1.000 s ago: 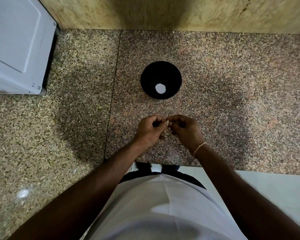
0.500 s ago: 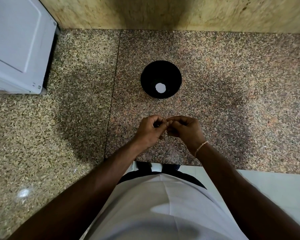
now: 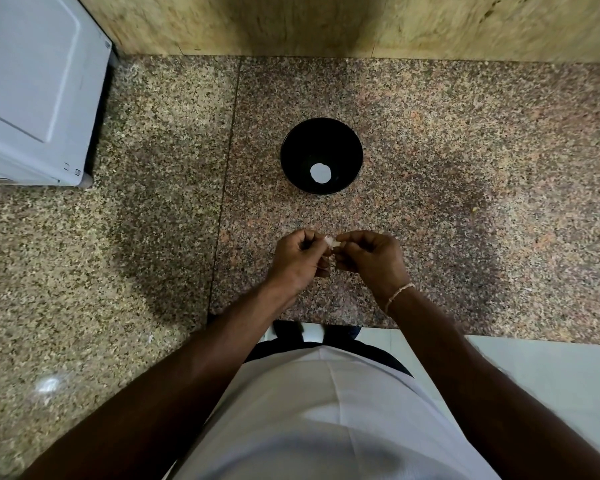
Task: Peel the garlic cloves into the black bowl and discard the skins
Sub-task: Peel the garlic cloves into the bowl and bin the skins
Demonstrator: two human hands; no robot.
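Garlic clove (image 3: 330, 241), pale and small, sits pinched between both hands on the near side of the black bowl (image 3: 321, 156), above the table (image 3: 465, 202). Peeling should go best with one hand steady while the other teases skin away. Left hand (image 3: 300, 261) and right hand (image 3: 373, 259) both curl tight, fingertips clamped on the clove.

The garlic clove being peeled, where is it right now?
In the head view, the small pale garlic clove is pinched between the left hand and right hand, above the speckled granite counter.
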